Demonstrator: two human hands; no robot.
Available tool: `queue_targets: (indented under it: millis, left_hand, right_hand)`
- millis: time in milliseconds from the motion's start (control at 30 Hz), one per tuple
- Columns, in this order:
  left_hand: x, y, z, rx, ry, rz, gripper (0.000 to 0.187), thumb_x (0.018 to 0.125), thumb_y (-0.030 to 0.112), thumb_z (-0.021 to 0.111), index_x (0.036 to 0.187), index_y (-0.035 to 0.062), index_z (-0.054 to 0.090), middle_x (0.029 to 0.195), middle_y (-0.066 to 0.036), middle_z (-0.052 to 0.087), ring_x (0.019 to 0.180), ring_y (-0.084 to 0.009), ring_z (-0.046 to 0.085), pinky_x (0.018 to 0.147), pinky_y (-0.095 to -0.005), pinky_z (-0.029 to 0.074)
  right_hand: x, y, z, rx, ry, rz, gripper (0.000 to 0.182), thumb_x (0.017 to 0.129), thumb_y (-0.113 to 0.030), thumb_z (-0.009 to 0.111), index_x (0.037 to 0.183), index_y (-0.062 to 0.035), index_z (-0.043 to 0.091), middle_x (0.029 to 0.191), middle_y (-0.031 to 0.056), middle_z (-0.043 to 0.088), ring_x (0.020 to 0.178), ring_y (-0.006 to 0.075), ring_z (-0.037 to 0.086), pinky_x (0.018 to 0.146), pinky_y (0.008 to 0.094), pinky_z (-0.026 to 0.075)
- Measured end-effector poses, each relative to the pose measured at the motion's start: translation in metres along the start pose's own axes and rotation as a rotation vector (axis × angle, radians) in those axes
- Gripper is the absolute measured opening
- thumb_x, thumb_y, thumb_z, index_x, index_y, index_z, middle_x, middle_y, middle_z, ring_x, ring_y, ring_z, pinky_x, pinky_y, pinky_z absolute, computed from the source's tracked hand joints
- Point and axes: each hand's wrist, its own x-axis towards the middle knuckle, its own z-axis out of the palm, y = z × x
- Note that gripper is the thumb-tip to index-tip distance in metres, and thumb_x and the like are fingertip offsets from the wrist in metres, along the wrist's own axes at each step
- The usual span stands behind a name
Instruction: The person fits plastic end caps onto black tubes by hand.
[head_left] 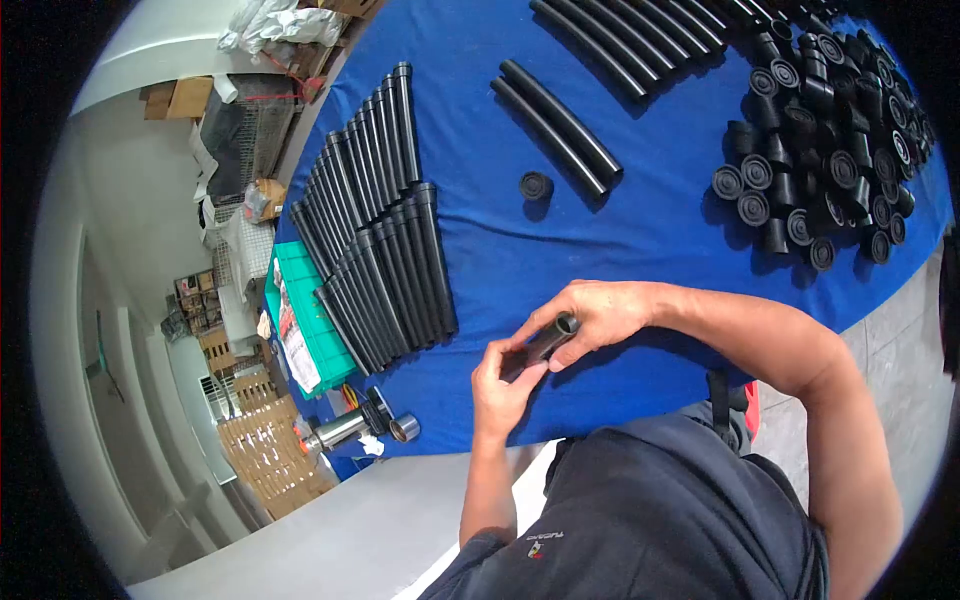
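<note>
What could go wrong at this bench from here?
1. The open-ended tube, gripped between left hand and right hand, might slip if either hold loosens.
2. The lone cap sits beside the tube pair; a reach could knock it.
3. The cap heap spreads toward the right edge of the blue cloth; a bump may spill some.

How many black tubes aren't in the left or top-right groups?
3: two tubes lie side by side on blue cloth; left hand and right hand hold another tube.
</note>
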Motion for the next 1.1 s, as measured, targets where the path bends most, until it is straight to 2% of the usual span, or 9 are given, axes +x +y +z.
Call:
queue_targets:
  millis: [33,167,467,667,700,800,867,1000,1100]
  left_hand:
    - [-0.001,0.01,-0.008,-0.109,-0.124,-0.096,0.035,0.086,0.009,0.08,0.114,-0.0052,0.064,0.109,-0.008,0.066,0.1,-0.0135,0.062,0.087,-0.0313,0.052]
    - [0.001,0.007,-0.026,-0.104,-0.393,-0.011,0.048,0.093,0.027,0.075,0.122,-0.0088,0.064,0.109,-0.006,0.058,0.098,-0.0145,0.058,0.087,-0.0277,0.049]
    - [0.002,-0.006,-0.023,-0.293,-0.34,-0.13,0.059,0.095,0.043,0.072,0.126,-0.0066,0.064,0.102,-0.01,0.071,0.094,-0.0174,0.065,0.086,-0.0291,0.05]
    - [-0.007,-0.01,-0.01,-0.335,-0.241,-0.084,0.049,0.088,0.027,0.082,0.123,-0.0019,0.065,0.1,-0.011,0.07,0.09,-0.0159,0.065,0.082,-0.0296,0.052]
    - [-0.009,-0.016,-0.008,-0.579,-0.225,-0.018,0.044,0.084,0.018,0.085,0.12,0.0013,0.066,0.097,-0.01,0.069,0.09,-0.0197,0.066,0.084,-0.0358,0.053]
    - [-0.013,0.003,0.011,-1.268,-0.089,0.245,0.036,0.09,0.013,0.078,0.123,0.0121,0.065,0.112,-0.01,0.07,0.119,-0.0295,0.062,0.114,-0.0555,0.041]
    - [-0.021,0.005,0.013,-1.473,-0.026,0.139,0.04,0.095,0.017,0.072,0.134,0.0209,0.064,0.138,-0.013,0.062,0.141,-0.0302,0.047,0.121,-0.0559,0.031]
    - [-0.029,-0.016,0.026,-1.554,-0.016,-0.03,0.04,0.1,0.024,0.066,0.139,0.0218,0.06,0.143,-0.012,0.058,0.139,-0.0292,0.048,0.12,-0.0514,0.035]
    - [-0.032,-0.032,0.028,-1.62,-0.046,-0.254,0.038,0.103,0.03,0.062,0.138,0.0155,0.059,0.136,-0.012,0.062,0.132,-0.0288,0.055,0.115,-0.0482,0.043]
  right_hand:
    - [0.001,0.004,0.0,0.033,-0.009,-0.1,0.051,0.088,-0.019,0.077,0.135,-0.0052,0.065,0.112,0.0135,0.076,0.097,0.0225,0.073,0.088,0.035,0.056]
    - [0.003,0.007,-0.003,0.008,-0.132,0.054,0.05,0.086,-0.014,0.077,0.134,-0.0038,0.065,0.12,0.0135,0.074,0.113,0.0239,0.07,0.099,0.0361,0.053]
    - [0.004,0.008,-0.004,0.081,-0.124,0.094,0.048,0.086,-0.017,0.078,0.13,-0.0022,0.067,0.115,0.0122,0.076,0.104,0.0211,0.072,0.093,0.0348,0.054]
    - [0.001,0.001,-0.005,-0.117,-0.069,0.057,0.062,0.084,-0.032,0.082,0.134,-0.0004,0.063,0.108,0.0136,0.073,0.093,0.0234,0.07,0.085,0.0359,0.055]
    - [0.001,-0.001,-0.004,-0.209,-0.075,0.045,0.067,0.083,-0.036,0.083,0.135,0.0001,0.062,0.107,0.0141,0.072,0.092,0.0245,0.069,0.084,0.0365,0.055]
    - [0.003,0.008,0.001,-0.282,-0.064,-0.044,0.085,0.077,-0.049,0.086,0.139,0.0013,0.057,0.106,0.0164,0.067,0.09,0.0285,0.067,0.081,0.0384,0.055]
    - [0.002,0.0,0.0,-0.241,-0.069,-0.027,0.086,0.077,-0.05,0.086,0.139,0.0007,0.057,0.11,0.0174,0.068,0.092,0.0295,0.067,0.082,0.0392,0.055]
    - [0.003,-0.001,-0.003,-0.255,-0.044,0.06,0.062,0.084,-0.027,0.081,0.138,-0.0042,0.06,0.108,0.0179,0.072,0.095,0.0287,0.069,0.081,0.0386,0.055]
    - [0.0,-0.01,-0.002,-0.193,0.029,0.104,0.047,0.085,-0.012,0.076,0.131,-0.0034,0.065,0.088,0.0126,0.073,0.079,0.0209,0.071,0.071,0.0355,0.056]
